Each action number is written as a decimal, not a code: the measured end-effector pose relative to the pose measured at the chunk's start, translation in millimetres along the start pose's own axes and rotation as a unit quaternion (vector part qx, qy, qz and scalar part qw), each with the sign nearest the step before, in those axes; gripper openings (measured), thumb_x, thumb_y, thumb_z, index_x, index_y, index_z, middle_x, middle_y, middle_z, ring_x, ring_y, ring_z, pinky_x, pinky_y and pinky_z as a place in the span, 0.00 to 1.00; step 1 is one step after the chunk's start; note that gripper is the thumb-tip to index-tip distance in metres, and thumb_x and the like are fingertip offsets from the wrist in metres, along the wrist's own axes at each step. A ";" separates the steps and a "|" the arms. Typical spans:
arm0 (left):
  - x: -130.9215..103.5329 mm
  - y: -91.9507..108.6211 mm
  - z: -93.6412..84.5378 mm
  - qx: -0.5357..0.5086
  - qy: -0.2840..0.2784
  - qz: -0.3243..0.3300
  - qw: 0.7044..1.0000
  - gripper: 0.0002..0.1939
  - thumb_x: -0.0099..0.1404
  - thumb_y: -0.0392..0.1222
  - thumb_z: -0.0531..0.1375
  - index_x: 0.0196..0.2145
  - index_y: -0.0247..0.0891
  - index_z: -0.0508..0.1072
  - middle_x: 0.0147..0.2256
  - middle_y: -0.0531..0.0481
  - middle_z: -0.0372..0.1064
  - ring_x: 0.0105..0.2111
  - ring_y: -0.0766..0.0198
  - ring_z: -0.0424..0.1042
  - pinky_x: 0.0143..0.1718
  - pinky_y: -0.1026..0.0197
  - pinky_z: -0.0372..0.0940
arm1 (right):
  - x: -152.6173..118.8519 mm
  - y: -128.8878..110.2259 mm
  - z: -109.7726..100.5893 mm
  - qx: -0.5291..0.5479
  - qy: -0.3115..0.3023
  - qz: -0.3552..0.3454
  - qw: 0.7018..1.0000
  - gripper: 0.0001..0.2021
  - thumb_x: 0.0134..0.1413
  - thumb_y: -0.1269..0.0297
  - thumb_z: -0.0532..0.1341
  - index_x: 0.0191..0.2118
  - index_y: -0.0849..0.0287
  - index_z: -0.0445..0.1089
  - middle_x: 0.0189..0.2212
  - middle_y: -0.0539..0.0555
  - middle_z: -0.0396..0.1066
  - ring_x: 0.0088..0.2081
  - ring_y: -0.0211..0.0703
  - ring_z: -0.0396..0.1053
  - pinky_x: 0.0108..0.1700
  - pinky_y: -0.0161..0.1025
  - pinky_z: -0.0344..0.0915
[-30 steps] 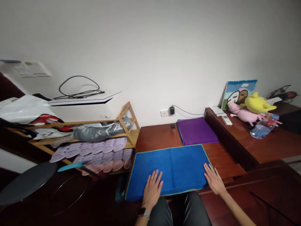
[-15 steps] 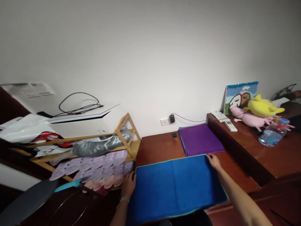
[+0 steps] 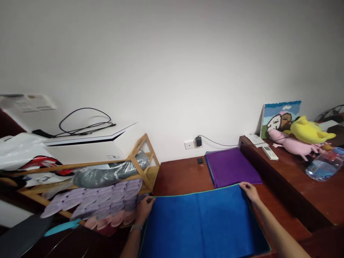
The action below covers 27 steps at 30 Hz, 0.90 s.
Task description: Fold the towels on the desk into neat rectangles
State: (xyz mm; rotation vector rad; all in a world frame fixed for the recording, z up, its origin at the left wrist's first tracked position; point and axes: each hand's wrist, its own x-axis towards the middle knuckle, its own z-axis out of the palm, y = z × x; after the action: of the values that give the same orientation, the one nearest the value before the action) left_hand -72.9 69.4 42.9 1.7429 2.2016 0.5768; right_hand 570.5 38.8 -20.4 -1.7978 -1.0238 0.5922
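Note:
A blue towel (image 3: 199,222) with a thin green edge and a crease down its middle spreads out in front of me, its near part cut off by the frame. At its far left corner, my left hand (image 3: 144,209) pinches the cloth, thumb pressed to the fingers. The far right corner is held by my right hand (image 3: 249,191) between thumb and fingers. Just beyond the towel lies a folded purple cloth (image 3: 232,166), with a grey-blue layer showing along its left side.
A wooden rack (image 3: 152,175) with wrapped grey goods and rows of lilac slippers (image 3: 107,197) stands left, a white box (image 3: 86,148) on top. The raised desk (image 3: 303,190) at right holds plush toys (image 3: 295,145), a remote (image 3: 270,153) and a water bottle (image 3: 325,166). A plug (image 3: 198,141) sits in the wall.
My left hand has shifted from the towel's left side to its far left corner. My right hand keeps its corner. The whole scene sits slightly lower in view.

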 end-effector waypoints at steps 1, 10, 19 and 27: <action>6.0 1.9 -6.7 -0.010 0.001 0.002 1.000 0.13 0.68 0.48 0.57 0.38 0.42 0.80 0.39 0.48 0.83 0.41 0.55 0.81 0.42 0.60 0.71 | 6.1 -6.6 -5.0 0.013 -0.010 -0.018 1.000 0.24 0.37 0.36 0.63 0.29 0.53 0.77 0.33 0.58 0.81 0.38 0.56 0.78 0.44 0.48 0.72; 58.0 43.0 -33.1 -0.025 0.047 -0.035 0.998 0.13 0.69 0.46 0.56 0.39 0.39 0.80 0.38 0.43 0.83 0.42 0.51 0.81 0.40 0.58 0.69 | 76.1 -79.4 -6.9 0.003 -0.039 -0.029 0.999 0.16 0.44 0.48 0.65 0.32 0.56 0.76 0.28 0.53 0.80 0.29 0.46 0.76 0.33 0.39 0.70; 32.2 60.6 -24.3 -0.022 0.055 -0.041 0.997 0.11 0.67 0.37 0.56 0.40 0.37 0.79 0.40 0.40 0.82 0.45 0.50 0.80 0.46 0.57 0.70 | 61.3 -81.4 11.9 -0.043 -0.051 -0.012 0.998 0.10 0.46 0.55 0.63 0.30 0.55 0.75 0.26 0.51 0.79 0.31 0.46 0.78 0.35 0.38 0.70; -60.1 138.4 18.2 -0.060 0.025 0.107 0.992 0.21 0.70 0.34 0.46 0.48 0.37 0.77 0.49 0.42 0.76 0.55 0.47 0.73 0.62 0.49 0.65 | 62.3 -80.5 21.3 -0.089 -0.036 -0.014 0.995 0.08 0.47 0.57 0.63 0.30 0.53 0.76 0.34 0.54 0.82 0.40 0.50 0.80 0.44 0.41 0.72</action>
State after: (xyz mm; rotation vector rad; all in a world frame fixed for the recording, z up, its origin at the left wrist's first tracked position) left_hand 68.8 40.6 89.8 1.9323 1.9796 0.7933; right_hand 556.6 117.9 45.6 -1.9259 -1.1799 0.5664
